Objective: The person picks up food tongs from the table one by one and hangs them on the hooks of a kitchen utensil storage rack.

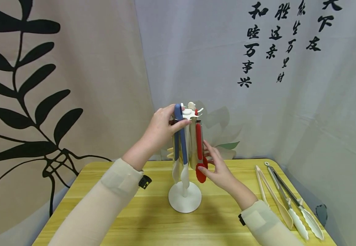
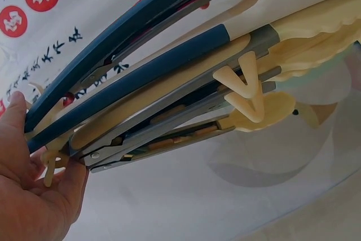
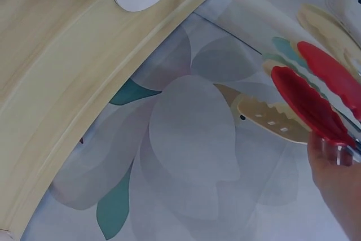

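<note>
A white rotating utensil stand (image 1: 185,203) is hung with several tongs from its top hooks. My left hand (image 1: 162,126) grips the top of the blue-handled tongs (image 1: 183,145) beside the hooks, its thumb crossing in front. In the left wrist view, the blue-handled tongs (image 2: 152,69) stretch away from my left hand (image 2: 34,190). My right hand (image 1: 219,167) holds the red tongs (image 1: 199,140) low down, thumb near the red tips and fingers behind. The right wrist view shows the red tips (image 3: 307,105) above my right fingers (image 3: 327,159).
On the right side of the wooden table (image 1: 227,212) lie wooden tongs (image 1: 276,198) and white-tipped metal tongs (image 1: 298,201). Cream tongs (image 2: 321,32) and other tongs hang close around the stand. A printed curtain (image 1: 104,68) stands behind the table.
</note>
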Motion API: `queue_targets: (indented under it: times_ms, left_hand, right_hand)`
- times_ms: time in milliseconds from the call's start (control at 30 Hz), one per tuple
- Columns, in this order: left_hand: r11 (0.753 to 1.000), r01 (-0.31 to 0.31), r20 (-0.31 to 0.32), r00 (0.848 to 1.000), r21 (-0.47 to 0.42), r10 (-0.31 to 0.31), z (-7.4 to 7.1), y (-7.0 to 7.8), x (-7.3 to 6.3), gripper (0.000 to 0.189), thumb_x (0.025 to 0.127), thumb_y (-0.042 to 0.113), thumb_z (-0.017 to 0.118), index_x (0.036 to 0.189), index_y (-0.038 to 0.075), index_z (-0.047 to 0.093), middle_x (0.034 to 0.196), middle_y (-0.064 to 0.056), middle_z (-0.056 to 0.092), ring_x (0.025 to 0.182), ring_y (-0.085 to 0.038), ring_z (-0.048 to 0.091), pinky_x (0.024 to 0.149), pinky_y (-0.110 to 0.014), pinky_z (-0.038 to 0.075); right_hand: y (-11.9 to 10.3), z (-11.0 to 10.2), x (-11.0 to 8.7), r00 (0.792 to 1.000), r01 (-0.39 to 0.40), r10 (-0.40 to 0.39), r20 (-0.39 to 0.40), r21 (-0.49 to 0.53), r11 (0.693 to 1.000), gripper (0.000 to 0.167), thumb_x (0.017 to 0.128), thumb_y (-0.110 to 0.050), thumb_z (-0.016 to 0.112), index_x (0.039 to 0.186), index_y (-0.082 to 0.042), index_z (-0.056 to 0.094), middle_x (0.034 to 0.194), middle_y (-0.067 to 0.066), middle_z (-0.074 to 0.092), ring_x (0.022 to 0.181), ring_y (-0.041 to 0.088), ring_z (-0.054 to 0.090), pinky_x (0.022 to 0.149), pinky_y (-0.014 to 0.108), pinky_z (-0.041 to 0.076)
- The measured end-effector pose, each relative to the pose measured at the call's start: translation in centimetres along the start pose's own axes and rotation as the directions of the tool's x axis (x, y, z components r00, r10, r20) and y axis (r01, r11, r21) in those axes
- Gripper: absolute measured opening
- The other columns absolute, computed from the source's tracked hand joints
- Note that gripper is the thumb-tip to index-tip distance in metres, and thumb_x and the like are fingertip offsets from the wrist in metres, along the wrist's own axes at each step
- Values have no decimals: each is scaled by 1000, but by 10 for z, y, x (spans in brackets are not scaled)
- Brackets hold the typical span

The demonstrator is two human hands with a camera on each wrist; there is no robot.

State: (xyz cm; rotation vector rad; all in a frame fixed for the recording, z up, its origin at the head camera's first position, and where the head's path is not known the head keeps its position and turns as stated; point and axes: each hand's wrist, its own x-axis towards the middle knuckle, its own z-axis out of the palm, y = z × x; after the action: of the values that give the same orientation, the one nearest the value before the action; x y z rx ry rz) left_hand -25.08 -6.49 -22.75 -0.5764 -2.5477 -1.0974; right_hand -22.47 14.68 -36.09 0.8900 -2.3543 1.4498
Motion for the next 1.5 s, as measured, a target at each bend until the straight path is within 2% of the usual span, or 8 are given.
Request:
queue_targets:
  times_ms: [233,533,667,767,900,1100,1333,1500]
  left_hand:
    - [1000,5,-6,1000,0,-5,-1,-1,0,43,82,44,67,115,17,58,100,-4,54,105,-20,52,77,-30,57]
    - [999,-14,-14,1000,29,14,0,-2,1,43,83,45,66,114,17,58,98,-3,55,100,-19,49,75,-29,55]
    - [999,-22,-14,1000,36,22,0,-1,0,42,83,45,66,114,16,58,96,-3,55,99,-19,49,74,-28,55]
    - [999,-27,-9,1000,35,27,-1,-1,1,42,83,44,66,114,16,58,96,-3,55,99,-19,48,74,-28,55]
    - [998,-42,-5,999,38,42,-2,-2,1,42,84,44,67,113,15,58,94,-2,55,98,-19,48,73,-27,55]
    - [996,-74,-2,997,58,75,-6,-4,3,34,82,43,69,99,15,59,89,-2,57,93,-19,48,71,-29,53]
    - [974,-137,-5,990,180,140,-9,-4,6,33,81,44,70,93,16,59,97,2,65,112,-23,42,91,-35,42]
    - [966,-154,39,988,206,149,-11,-4,9,43,83,46,68,112,16,61,122,-2,60,124,-24,38,103,-38,37]
  right_hand:
    - [0,1,-1,1000,2,-1,31,-39,999,81,85,1,66,150,-7,20,136,20,39,118,38,46,95,57,45]
    - [8,-4,-11,1000,-2,2,8,-49,999,79,83,5,66,148,-1,22,136,28,37,116,44,45,92,61,44]
    - [26,-10,-19,1000,5,-6,-10,-75,997,81,83,4,66,149,-3,21,136,26,37,114,41,47,89,60,45]
    - [48,-15,-27,1000,2,-4,-24,-104,995,83,85,1,66,151,-10,18,137,21,37,114,36,47,88,57,47]
    - [70,-27,-40,999,-41,37,-37,-126,991,85,87,-4,66,152,-22,16,138,15,37,114,30,46,88,53,48]
    - [88,-47,-59,994,-103,95,-58,-156,982,84,89,-7,65,153,-23,13,137,19,34,113,31,45,86,55,47]
    - [102,-69,-80,985,-157,134,-109,-248,956,84,88,-6,66,153,-20,15,135,18,38,111,37,49,82,51,50]
    - [109,-80,-91,981,-176,147,-123,-271,946,82,88,-4,64,153,-16,15,132,21,38,108,38,47,79,50,50]
